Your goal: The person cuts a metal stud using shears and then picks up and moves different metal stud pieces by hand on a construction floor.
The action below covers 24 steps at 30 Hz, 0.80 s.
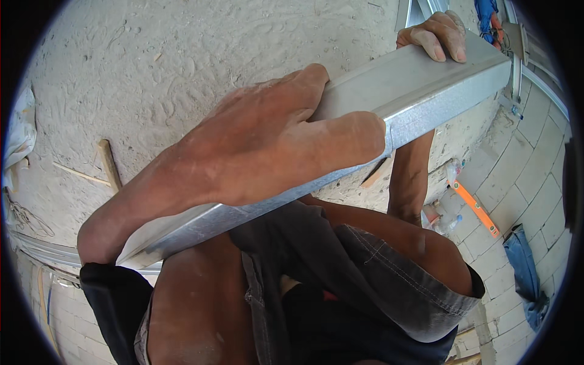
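Observation:
A long silver metal channel [420, 82], a drywall-type profile, slants from lower left to upper right across my lap. My left hand [274, 140] lies over its middle, the thumb pressed along the near edge where a seam or cut line shows. The other fingers bend toward the far side, partly hidden. Near the upper right end, my right hand [435, 38] wraps its fingers over the far edge; its arm passes beneath the profile. Part of the channel rests over my thigh, below my left forearm.
Dusty, sandy ground [182, 55] spreads ahead. A wooden stick [109, 164] lies at left, near a white sack [23, 128]. At right are an orange spirit level [474, 207], a plastic bottle [449, 225], blue denim cloth [523, 267] and a block wall [517, 164].

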{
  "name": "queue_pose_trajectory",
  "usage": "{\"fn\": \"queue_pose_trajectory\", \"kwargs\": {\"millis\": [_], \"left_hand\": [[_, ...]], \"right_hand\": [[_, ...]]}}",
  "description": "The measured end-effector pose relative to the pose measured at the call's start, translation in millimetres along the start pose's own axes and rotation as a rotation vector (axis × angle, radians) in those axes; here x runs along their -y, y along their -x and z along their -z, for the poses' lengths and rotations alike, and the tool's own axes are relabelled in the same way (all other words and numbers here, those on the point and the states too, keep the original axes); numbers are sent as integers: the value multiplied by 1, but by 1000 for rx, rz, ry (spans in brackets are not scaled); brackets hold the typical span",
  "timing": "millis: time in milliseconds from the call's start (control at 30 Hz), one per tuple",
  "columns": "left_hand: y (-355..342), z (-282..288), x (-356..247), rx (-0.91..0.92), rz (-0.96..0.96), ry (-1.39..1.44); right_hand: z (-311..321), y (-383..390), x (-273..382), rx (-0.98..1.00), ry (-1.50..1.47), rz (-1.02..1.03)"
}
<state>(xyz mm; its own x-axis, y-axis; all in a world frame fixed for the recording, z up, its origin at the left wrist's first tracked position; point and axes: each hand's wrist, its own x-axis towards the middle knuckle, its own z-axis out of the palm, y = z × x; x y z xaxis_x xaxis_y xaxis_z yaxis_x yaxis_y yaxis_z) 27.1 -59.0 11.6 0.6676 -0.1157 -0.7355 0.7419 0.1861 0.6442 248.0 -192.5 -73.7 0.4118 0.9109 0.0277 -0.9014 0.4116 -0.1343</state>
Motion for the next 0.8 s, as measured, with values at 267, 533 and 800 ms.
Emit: {"fn": "queue_pose_trajectory", "kwargs": {"millis": [267,533,800], "left_hand": [[-4,-3,-5,-31,-51,-299],[-8,-7,-6,-120,-74,-330],[-1,6,13,-2,-78,-54]], "right_hand": [[-2,-4,-11,101,43,6],[-22,3,-20,-14,85,165],[-9,-3,-20,93,45,131]]}}
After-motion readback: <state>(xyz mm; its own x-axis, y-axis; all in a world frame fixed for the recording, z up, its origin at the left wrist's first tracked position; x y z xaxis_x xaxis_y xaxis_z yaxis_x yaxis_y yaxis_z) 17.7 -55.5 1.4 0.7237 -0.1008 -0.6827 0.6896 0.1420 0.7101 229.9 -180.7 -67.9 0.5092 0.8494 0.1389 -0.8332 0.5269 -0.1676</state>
